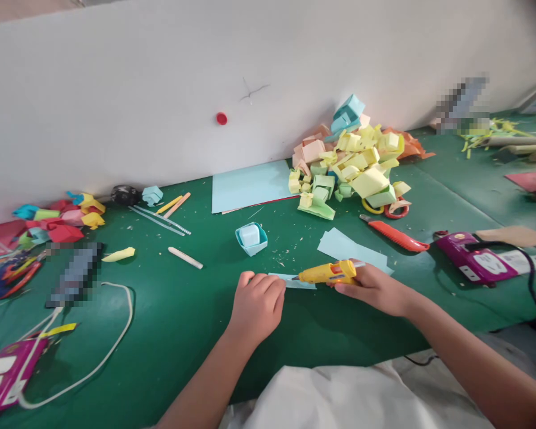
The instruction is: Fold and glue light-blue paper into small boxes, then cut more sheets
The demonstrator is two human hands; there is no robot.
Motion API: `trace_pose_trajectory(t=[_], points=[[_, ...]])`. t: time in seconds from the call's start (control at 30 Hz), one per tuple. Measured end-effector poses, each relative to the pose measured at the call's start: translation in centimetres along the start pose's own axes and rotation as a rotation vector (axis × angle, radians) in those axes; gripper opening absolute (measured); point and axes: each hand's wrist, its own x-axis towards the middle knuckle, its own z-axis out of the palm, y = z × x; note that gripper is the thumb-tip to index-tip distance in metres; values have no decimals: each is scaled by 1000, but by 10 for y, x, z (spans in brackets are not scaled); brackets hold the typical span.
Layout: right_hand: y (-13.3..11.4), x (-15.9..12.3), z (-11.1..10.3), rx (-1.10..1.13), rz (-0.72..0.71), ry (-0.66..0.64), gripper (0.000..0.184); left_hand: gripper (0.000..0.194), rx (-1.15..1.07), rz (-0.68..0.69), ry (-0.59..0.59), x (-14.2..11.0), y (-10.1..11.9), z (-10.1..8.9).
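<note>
A yellow glue gun [328, 273] is gripped in my right hand [379, 287], its nozzle pointing left. Below the nozzle lies a narrow light blue paper strip [301, 284] on the green table. My left hand [258, 304] is closed over the strip's left end, fingers curled and knuckles up. Just beyond the hands stands a small open light blue paper box [251, 241] with a paler blue piece inside. Flat light blue paper pieces [352, 249] rest behind the glue gun.
A pile of folded paper pieces [361, 167] leans against the white wall. An orange-red utility knife [399, 236] and a purple power box [477, 259] lie at right. Left are a phone [77, 271], white cable [127, 333] and colourful paper pieces [65, 220]. Light blue sheets [250, 185] lie behind.
</note>
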Motion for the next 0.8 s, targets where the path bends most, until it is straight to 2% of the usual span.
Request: trace_pose_trajectory(t=[0.13,0.27,0.5,0.67,0.8], points=[[10,-3,1,265,143,-61,53,17,36,-1,15,3,-1,3],[16,0,0,426,131,-1,54,17,64,3,14,7,-4,7],[23,1,0,511,128,62,52,17,115,-33,31,8,-6,14],[24,1,1,505,146,72,51,22,77,28,-28,6,-5,14],[24,1,1,515,124,73,50,24,27,27,-50,2,-3,10]])
